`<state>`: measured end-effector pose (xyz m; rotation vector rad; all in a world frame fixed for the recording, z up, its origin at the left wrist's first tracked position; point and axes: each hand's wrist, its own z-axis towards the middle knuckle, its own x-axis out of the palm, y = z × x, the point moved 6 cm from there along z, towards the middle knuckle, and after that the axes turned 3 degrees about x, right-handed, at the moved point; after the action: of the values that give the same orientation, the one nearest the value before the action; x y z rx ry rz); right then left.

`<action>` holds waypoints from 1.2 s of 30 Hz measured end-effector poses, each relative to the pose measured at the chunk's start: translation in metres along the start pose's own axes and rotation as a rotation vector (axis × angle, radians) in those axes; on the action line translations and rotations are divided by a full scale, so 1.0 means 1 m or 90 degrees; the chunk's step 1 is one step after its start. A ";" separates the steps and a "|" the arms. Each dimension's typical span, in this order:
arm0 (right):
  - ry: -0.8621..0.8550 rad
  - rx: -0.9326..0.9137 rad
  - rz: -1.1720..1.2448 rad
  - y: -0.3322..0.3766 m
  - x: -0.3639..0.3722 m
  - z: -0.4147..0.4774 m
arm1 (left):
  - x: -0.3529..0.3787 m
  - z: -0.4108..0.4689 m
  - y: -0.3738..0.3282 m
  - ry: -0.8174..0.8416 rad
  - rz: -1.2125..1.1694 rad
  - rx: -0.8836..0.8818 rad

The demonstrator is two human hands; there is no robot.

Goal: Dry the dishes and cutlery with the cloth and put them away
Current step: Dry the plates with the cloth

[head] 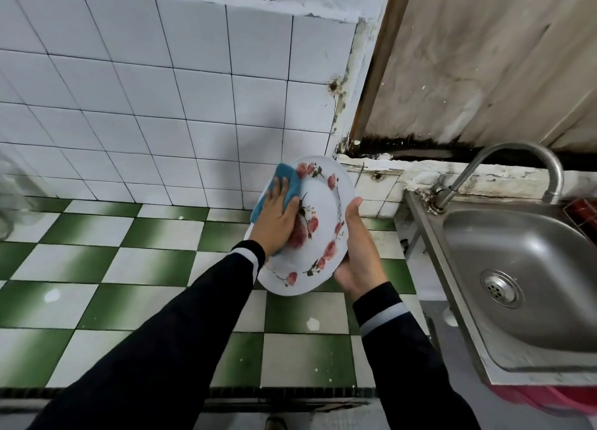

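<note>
A white oval plate [318, 203] with pink flower prints is held tilted in front of me, over the checkered floor. My right hand [360, 252] grips its right rim, thumb on the front edge. My left hand [277, 216] presses a blue cloth [286, 177] flat against the plate's left face; its fingers lie fairly straight on the cloth. The cloth sticks out above and left of the hand.
A steel sink [523, 281] with a curved tap [517, 164] stands at the right. A red rack [586, 213] peeks in at the right edge. A white tiled wall [161, 106] rises behind, above the green and white floor [129, 268].
</note>
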<state>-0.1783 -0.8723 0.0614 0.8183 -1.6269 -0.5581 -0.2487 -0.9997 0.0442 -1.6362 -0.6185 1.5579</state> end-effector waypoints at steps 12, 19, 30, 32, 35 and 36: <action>0.004 0.027 -0.072 -0.009 0.015 0.008 | 0.001 0.003 -0.042 -0.012 -0.125 0.087; -0.048 0.011 -0.073 0.009 0.019 0.017 | 0.021 -0.033 -0.052 0.048 -0.103 0.222; 0.007 0.013 -0.057 0.009 0.018 0.007 | -0.014 0.004 0.015 -0.034 -0.019 0.009; 0.000 -0.016 -0.046 0.014 0.013 0.009 | -0.003 -0.013 0.030 0.005 0.005 0.001; -0.005 -0.045 -0.026 0.017 0.007 0.016 | 0.016 -0.048 0.028 0.058 -0.006 0.022; -0.017 -0.045 -0.026 0.016 0.003 0.019 | 0.021 -0.060 0.021 0.070 -0.012 0.034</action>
<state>-0.2006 -0.8657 0.0705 0.7957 -1.6088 -0.6542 -0.1908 -1.0077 0.0112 -1.6587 -0.5286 1.4477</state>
